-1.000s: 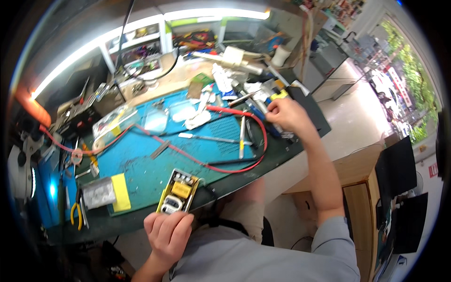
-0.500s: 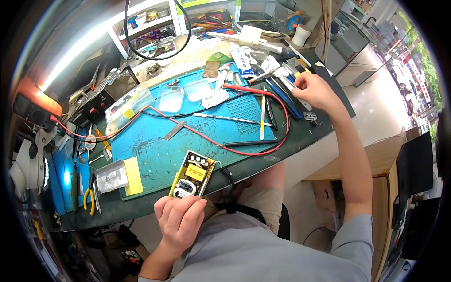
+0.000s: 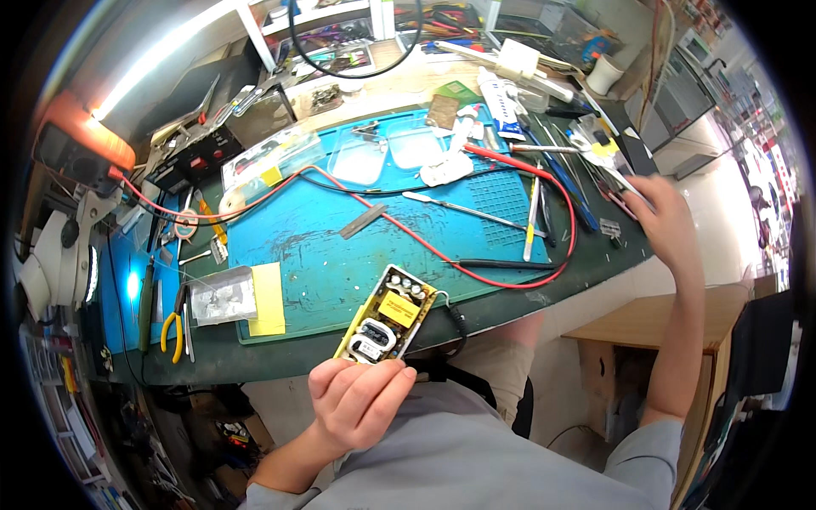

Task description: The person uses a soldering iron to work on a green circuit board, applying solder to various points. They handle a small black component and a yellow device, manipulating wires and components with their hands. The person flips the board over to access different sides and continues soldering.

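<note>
My left hand (image 3: 361, 408) grips the lower end of an open power adapter (image 3: 399, 308), raised in front of the bench's near edge. Its circuit board shows capacitors, a yellow transformer and a white-wrapped coil; a black cable (image 3: 459, 321) leaves its right side. Far to the right, my right hand (image 3: 667, 219) is closed on a slim pale tool (image 3: 627, 184) whose kind I cannot make out. Beneath that hand are the right end of the dark bench and a small clear plastic piece (image 3: 610, 228).
A blue work mat (image 3: 340, 263) carries red and black meter leads, a metal strip (image 3: 363, 221) and a scalpel-like tool (image 3: 459, 208). Yellow-handled pliers (image 3: 174, 327) lie left, beside a silver bag (image 3: 223, 297). An orange multimeter (image 3: 81, 144) stands behind. Tools and a glue tube (image 3: 501, 104) crowd the back right.
My right hand has moved right and toward me, bringing the pale tool away from the other tools. My left hand still holds the adapter. The whole view has shifted.
</note>
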The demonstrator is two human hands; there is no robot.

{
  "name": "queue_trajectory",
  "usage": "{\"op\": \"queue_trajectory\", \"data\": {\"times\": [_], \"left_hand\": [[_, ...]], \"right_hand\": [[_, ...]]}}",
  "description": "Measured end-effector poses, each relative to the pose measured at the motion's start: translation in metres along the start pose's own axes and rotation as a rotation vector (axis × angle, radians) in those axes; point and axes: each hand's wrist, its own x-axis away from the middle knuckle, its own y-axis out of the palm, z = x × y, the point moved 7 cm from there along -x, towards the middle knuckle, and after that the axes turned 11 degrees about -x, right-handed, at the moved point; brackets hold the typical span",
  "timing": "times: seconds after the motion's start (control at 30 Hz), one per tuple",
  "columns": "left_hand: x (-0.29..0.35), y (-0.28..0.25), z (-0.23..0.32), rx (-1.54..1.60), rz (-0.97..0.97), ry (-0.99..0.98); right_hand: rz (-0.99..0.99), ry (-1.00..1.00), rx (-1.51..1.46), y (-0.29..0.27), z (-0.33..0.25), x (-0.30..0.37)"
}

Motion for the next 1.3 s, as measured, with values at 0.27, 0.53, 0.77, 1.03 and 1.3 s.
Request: {"op": "queue_trajectory", "data": {"times": [0.27, 0.53, 0.77, 1.03, 1.3], "left_hand": [[0.010, 0.004, -0.005, -0.024, 0.052, -0.023], [0.007, 0.004, -0.006, 0.022, -0.019, -0.016], [0.005, 0.006, -0.005, 0.003, -0.022, -0.017], [0.002, 0.006, -0.004, -0.001, -0.025, -0.027], [0.002, 0.007, -0.004, 0.006, -0.046, -0.030]], "right_hand": [[-0.231, -0.141, -0.399, 0.050, -0.086, 0.102], [0.184, 0.060, -0.524, 0.049, -0.051, 0.078], [0.080, 0.070, -0.320, 0.053, -0.055, 0.058], [0.271, 0.030, -0.773, 0.032, -0.049, 0.037], [0.172, 0.128, -0.837, 0.045, -0.051, 0.018]]}}
